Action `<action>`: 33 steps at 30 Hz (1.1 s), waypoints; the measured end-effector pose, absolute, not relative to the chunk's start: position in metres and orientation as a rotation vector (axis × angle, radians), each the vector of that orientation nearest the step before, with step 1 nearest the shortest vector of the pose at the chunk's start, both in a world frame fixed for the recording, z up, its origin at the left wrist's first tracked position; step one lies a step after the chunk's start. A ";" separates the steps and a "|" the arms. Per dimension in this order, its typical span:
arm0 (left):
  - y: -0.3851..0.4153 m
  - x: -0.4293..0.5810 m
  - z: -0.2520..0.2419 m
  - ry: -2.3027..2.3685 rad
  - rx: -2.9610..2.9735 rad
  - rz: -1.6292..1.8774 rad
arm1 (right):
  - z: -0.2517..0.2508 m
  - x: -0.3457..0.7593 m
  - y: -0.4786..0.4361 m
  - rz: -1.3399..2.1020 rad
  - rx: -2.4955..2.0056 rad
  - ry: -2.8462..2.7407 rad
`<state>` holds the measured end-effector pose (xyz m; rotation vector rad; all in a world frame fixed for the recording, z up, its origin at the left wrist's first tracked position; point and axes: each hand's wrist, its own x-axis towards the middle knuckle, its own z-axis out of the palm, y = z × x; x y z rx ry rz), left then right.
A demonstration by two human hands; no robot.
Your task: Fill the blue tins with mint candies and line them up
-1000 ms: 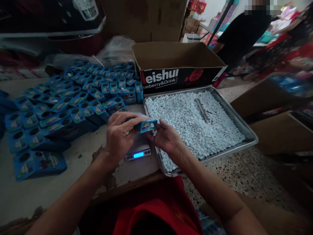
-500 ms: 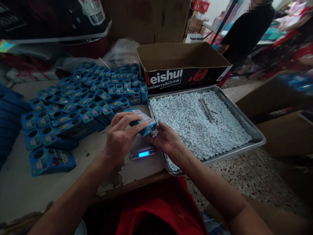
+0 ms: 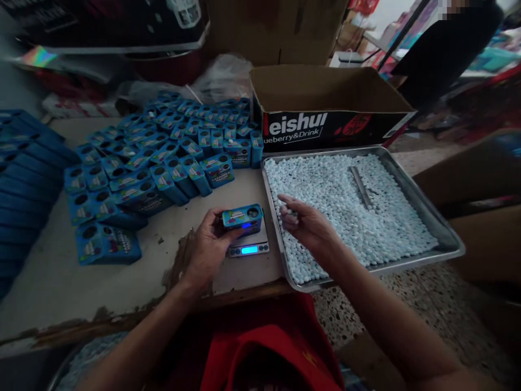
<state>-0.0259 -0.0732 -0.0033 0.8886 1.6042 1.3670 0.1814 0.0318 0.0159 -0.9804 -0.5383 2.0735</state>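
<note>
My left hand (image 3: 209, 244) grips a small blue candy box (image 3: 242, 217) and holds it on top of a small digital scale (image 3: 249, 247) with a lit blue display. My right hand (image 3: 307, 225) hovers over the left end of a metal tray (image 3: 442, 231) filled with pale blue candies (image 3: 345, 201); its fingers are curled, and I cannot make out whether they hold any candies. A metal scoop or bar (image 3: 361, 186) lies on the candies.
Several blue candy boxes (image 3: 163, 157) stand in rows on the worn table (image 3: 49, 282). More blue stacks (image 3: 20, 179) sit at the far left. An open cardboard box (image 3: 329, 108) stands behind the tray. A person in black (image 3: 448, 49) is at the back right.
My left hand has lowered the blue box from in front of me onto the scale. My right hand has left the box's opening and moved right over the tray. The view shifted left.
</note>
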 end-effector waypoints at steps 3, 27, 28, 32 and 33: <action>-0.078 -0.030 0.000 1.588 0.959 1.296 | 0.029 0.191 0.035 2.052 -0.971 -0.914; -0.100 -0.094 0.024 1.648 1.277 1.311 | 0.105 0.144 0.057 1.519 -1.044 -2.425; -0.100 -0.094 0.023 1.652 1.286 1.299 | 0.106 0.143 0.056 1.522 -1.041 -2.416; -0.101 -0.095 0.024 1.696 1.300 1.234 | 0.109 0.140 0.052 1.520 -1.034 -2.407; -0.101 -0.095 0.024 1.703 1.303 1.223 | 0.109 0.140 0.052 1.510 -1.031 -2.415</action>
